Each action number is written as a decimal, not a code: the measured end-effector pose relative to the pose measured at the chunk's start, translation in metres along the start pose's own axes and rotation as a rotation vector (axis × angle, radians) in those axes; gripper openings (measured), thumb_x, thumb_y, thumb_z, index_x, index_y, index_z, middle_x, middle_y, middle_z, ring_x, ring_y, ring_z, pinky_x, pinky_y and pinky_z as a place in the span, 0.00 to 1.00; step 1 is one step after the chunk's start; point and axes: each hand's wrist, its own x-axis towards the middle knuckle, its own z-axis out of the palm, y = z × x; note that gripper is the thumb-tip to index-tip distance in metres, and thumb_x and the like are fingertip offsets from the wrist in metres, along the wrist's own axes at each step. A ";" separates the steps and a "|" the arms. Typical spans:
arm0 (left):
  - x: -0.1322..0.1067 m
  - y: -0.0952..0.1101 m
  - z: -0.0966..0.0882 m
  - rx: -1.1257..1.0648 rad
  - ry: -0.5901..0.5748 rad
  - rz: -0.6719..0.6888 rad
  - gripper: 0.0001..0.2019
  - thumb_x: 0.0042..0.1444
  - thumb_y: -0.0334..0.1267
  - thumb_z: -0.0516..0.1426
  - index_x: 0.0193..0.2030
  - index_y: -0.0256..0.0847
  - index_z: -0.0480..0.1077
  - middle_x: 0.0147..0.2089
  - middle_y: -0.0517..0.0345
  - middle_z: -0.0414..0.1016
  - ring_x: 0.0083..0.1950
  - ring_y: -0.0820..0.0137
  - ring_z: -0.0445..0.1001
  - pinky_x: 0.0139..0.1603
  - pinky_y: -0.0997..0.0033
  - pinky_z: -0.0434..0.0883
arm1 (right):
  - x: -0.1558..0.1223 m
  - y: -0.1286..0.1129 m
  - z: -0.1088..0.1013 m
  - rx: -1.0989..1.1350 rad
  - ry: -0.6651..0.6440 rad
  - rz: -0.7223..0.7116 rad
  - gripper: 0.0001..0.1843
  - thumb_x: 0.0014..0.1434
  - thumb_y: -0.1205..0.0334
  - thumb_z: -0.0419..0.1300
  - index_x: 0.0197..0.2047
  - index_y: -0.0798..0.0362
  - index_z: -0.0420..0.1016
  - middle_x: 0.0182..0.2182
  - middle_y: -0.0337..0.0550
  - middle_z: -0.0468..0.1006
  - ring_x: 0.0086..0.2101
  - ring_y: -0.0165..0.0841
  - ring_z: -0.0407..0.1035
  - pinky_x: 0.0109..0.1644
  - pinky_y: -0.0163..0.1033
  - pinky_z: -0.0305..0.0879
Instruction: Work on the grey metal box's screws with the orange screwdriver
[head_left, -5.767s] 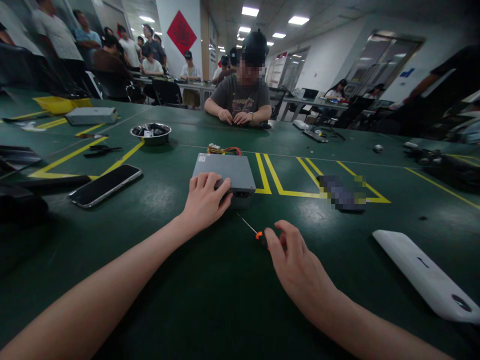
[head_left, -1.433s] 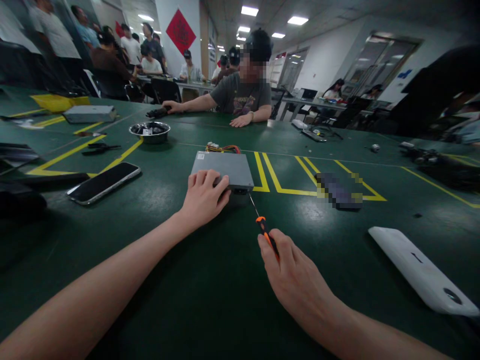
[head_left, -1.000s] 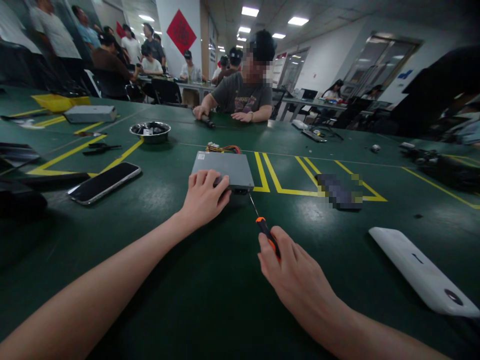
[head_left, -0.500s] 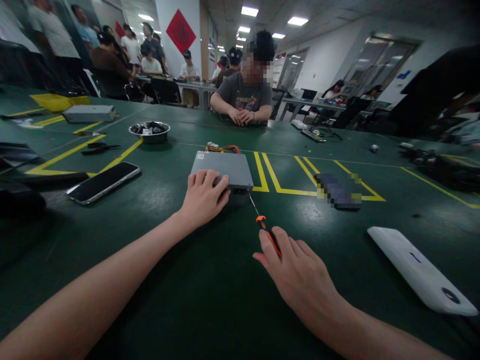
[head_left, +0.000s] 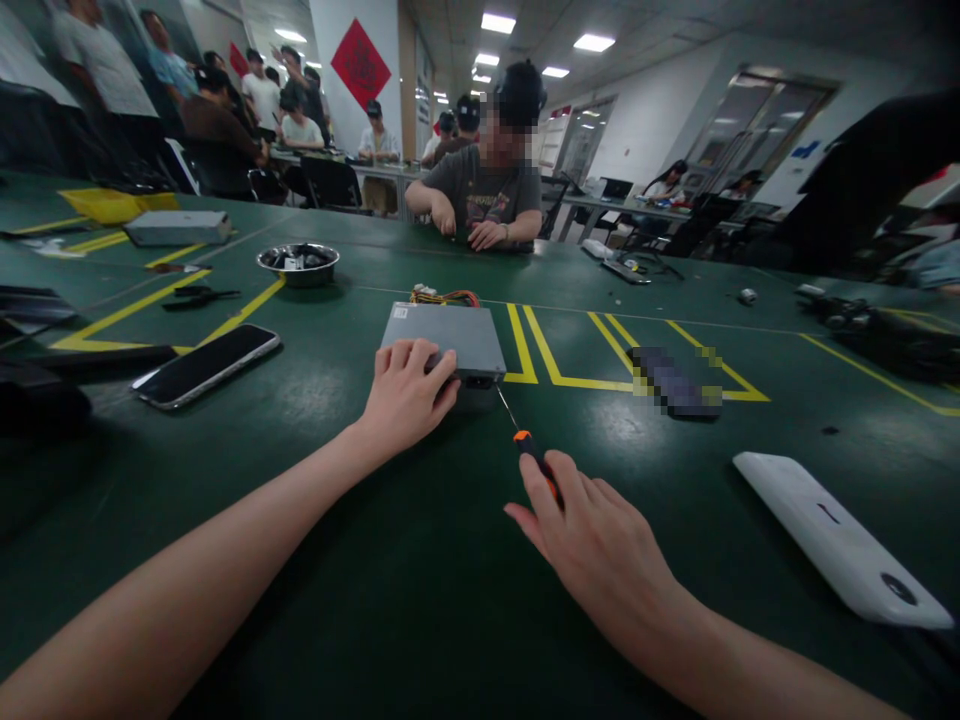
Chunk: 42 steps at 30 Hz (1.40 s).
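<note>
Holds orange-black screwdriver (head_left: pixel 523 442) in right grip (head_left: pixel 592 530) (head view), with tip at near right corner of grey metal box (head_left: pixel 457 335); can't tell if touching. Clasps near edge of same box with left grip (head_left: pixel 405 400). Has box flat on green desk (head_left: pixel 375 590), with wires (head_left: pixel 450 297) behind and phone (head_left: pixel 208 367) to left.

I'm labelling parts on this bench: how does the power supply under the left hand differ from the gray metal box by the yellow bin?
The power supply has the left hand on it; the gray metal box has none. Colored wires show behind the power supply; none can be made out at the gray metal box. Both are gray and boxy, and lie on the green table.
</note>
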 end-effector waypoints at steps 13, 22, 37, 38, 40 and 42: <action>0.000 0.000 -0.002 0.020 0.004 0.011 0.16 0.58 0.44 0.46 0.50 0.44 0.63 0.48 0.48 0.62 0.49 0.57 0.57 0.45 0.56 0.56 | 0.000 0.005 -0.002 0.004 0.047 0.001 0.13 0.59 0.63 0.51 0.45 0.59 0.69 0.30 0.44 0.69 0.24 0.28 0.61 0.26 0.35 0.57; 0.000 0.001 0.000 0.027 0.014 0.007 0.16 0.58 0.44 0.46 0.50 0.44 0.63 0.48 0.48 0.62 0.49 0.57 0.56 0.45 0.56 0.56 | 0.001 0.002 0.012 0.060 0.126 -0.013 0.10 0.57 0.73 0.49 0.41 0.64 0.67 0.29 0.45 0.70 0.27 0.28 0.64 0.28 0.33 0.58; 0.000 0.001 -0.002 -0.013 0.030 -0.005 0.15 0.57 0.43 0.46 0.49 0.44 0.64 0.47 0.47 0.62 0.48 0.57 0.56 0.44 0.55 0.56 | 0.010 -0.002 -0.002 0.225 0.189 -0.040 0.09 0.59 0.70 0.48 0.41 0.61 0.66 0.26 0.41 0.69 0.25 0.25 0.63 0.26 0.32 0.57; 0.000 0.001 -0.002 -0.015 0.028 -0.006 0.15 0.57 0.43 0.46 0.49 0.44 0.64 0.47 0.47 0.62 0.48 0.57 0.56 0.45 0.55 0.56 | 0.011 -0.003 0.001 0.231 0.179 -0.044 0.10 0.59 0.69 0.48 0.42 0.62 0.66 0.27 0.41 0.70 0.25 0.25 0.63 0.26 0.32 0.57; 0.000 0.001 -0.002 -0.023 0.023 -0.009 0.16 0.57 0.43 0.46 0.49 0.44 0.64 0.47 0.47 0.62 0.48 0.56 0.56 0.45 0.55 0.56 | 0.014 -0.004 0.007 0.226 0.153 -0.033 0.10 0.59 0.69 0.49 0.43 0.62 0.66 0.28 0.41 0.70 0.25 0.25 0.63 0.25 0.32 0.57; 0.000 0.000 -0.003 -0.031 0.016 -0.009 0.16 0.57 0.43 0.46 0.49 0.44 0.64 0.47 0.47 0.62 0.49 0.56 0.56 0.45 0.55 0.56 | 0.016 -0.004 0.010 0.214 0.137 -0.022 0.10 0.59 0.69 0.49 0.43 0.62 0.66 0.28 0.42 0.70 0.25 0.25 0.63 0.25 0.32 0.57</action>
